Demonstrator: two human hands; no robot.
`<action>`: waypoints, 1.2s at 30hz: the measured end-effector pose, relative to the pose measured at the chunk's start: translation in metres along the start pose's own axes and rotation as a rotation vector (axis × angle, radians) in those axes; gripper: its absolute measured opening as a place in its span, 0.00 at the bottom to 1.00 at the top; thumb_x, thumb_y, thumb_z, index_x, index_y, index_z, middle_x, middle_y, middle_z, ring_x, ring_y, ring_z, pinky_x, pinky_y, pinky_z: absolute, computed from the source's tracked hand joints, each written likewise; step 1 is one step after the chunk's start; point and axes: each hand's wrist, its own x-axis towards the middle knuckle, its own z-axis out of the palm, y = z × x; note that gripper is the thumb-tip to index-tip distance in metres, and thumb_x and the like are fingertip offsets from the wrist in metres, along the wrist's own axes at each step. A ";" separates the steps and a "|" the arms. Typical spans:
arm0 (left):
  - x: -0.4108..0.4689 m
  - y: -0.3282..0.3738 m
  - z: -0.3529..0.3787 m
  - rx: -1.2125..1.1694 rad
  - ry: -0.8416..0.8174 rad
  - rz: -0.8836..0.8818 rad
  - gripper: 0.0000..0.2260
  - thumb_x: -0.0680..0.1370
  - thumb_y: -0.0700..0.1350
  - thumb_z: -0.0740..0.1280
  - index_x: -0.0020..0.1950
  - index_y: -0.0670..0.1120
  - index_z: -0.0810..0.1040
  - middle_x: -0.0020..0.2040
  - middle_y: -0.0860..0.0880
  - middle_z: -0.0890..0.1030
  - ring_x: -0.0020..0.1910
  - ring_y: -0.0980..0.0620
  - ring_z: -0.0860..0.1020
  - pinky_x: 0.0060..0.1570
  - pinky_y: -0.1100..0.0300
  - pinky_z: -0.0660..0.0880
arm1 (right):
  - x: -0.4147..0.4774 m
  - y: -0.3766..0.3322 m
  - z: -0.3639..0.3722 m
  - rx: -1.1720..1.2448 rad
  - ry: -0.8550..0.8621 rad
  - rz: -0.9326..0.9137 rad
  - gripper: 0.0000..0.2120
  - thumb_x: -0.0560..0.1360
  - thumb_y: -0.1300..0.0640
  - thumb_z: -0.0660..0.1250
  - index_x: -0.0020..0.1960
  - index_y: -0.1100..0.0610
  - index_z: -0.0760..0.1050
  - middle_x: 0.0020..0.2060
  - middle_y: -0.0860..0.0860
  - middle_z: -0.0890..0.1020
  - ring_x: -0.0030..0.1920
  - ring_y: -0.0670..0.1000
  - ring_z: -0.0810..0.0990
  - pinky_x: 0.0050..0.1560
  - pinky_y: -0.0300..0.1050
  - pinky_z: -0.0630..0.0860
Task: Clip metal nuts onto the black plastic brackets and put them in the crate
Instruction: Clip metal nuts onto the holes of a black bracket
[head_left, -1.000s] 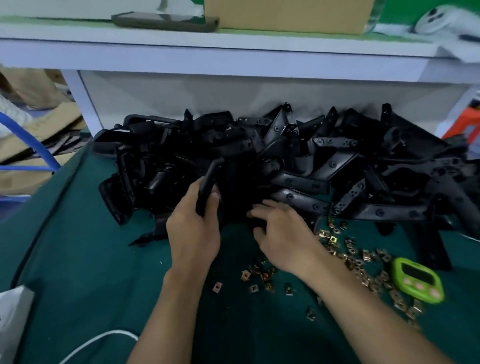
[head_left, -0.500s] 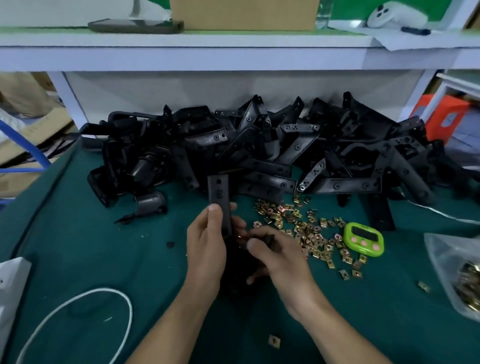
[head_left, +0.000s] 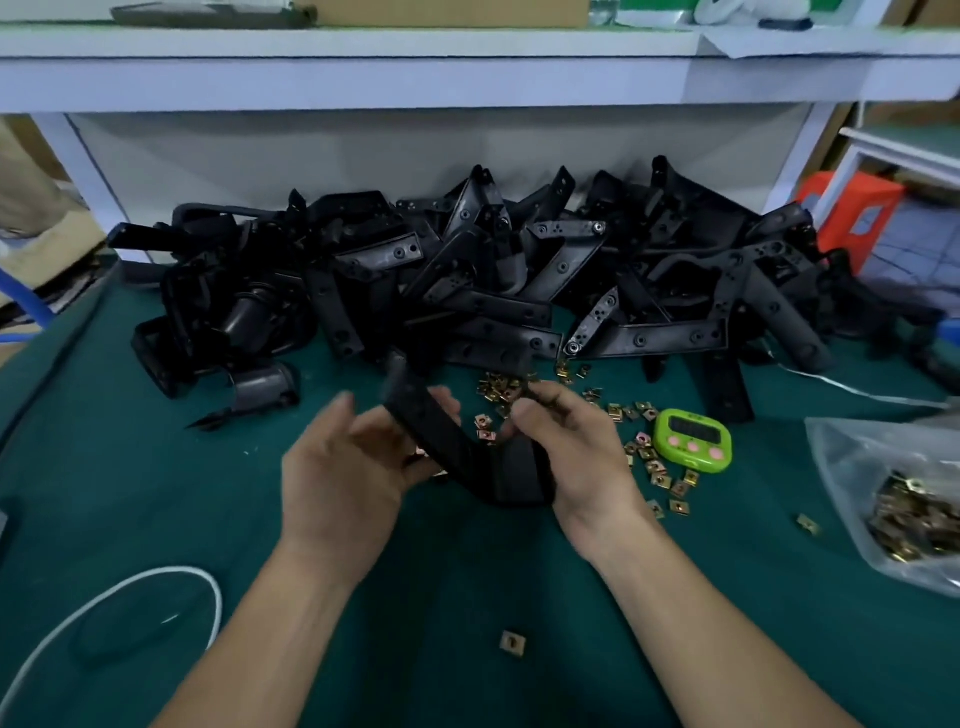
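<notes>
- A black bracket (head_left: 447, 447) was held above the green mat (head_left: 156, 467) between both hands, one arm of it slanting up and away and the bend hanging lowest.
- The left hand (head_left: 343, 467) was curled under the slanting arm of the bracket, with its fingers (head_left: 447, 408) seen behind the plastic and the thumb raised clear of it.
- The right hand (head_left: 576, 457) was closed on the other, shorter arm of the bracket, with the thumb and forefinger brought together at its upper edge. Whether a nut was pinched there could not be told, as the picture was blurred.
- Beyond the grip, a large pile of black brackets (head_left: 519, 291) was heaped along the back of the mat.
- Just past the grip and to its right, loose metal nuts (head_left: 649, 457) were scattered on the mat, some of them close by the right hand's knuckles.
- Among those nuts, to the right of the grip, a green timer (head_left: 693, 441) was laid flat.
- Farther right of the grip, a clear plastic bag (head_left: 857, 467) with more nuts inside was seen at the edge of the view.
- Nearer the person than the grip, between the forearms, a single nut (head_left: 512, 643) was left lying alone.
- Down and left of the grip, a white cable (head_left: 156, 577) was looped on the mat.
</notes>
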 end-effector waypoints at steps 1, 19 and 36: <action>0.000 0.000 0.001 -0.021 -0.010 -0.062 0.29 0.68 0.65 0.71 0.50 0.39 0.88 0.58 0.36 0.84 0.59 0.42 0.83 0.55 0.48 0.79 | 0.000 -0.001 0.000 0.073 -0.061 0.007 0.06 0.75 0.61 0.74 0.51 0.57 0.81 0.39 0.55 0.83 0.43 0.52 0.81 0.53 0.51 0.77; 0.008 -0.003 0.017 0.552 -0.261 -0.101 0.34 0.65 0.26 0.76 0.67 0.49 0.78 0.37 0.47 0.82 0.37 0.54 0.79 0.40 0.64 0.77 | -0.020 -0.001 0.004 -0.718 -0.094 -0.523 0.25 0.70 0.43 0.77 0.66 0.41 0.78 0.59 0.39 0.81 0.63 0.42 0.77 0.59 0.35 0.73; -0.004 -0.014 0.028 0.616 -0.031 0.190 0.12 0.71 0.43 0.76 0.53 0.52 0.86 0.42 0.47 0.86 0.41 0.52 0.84 0.41 0.63 0.79 | -0.002 -0.031 -0.023 -0.563 -0.326 -0.021 0.27 0.80 0.64 0.67 0.75 0.44 0.67 0.38 0.58 0.85 0.31 0.57 0.83 0.32 0.50 0.81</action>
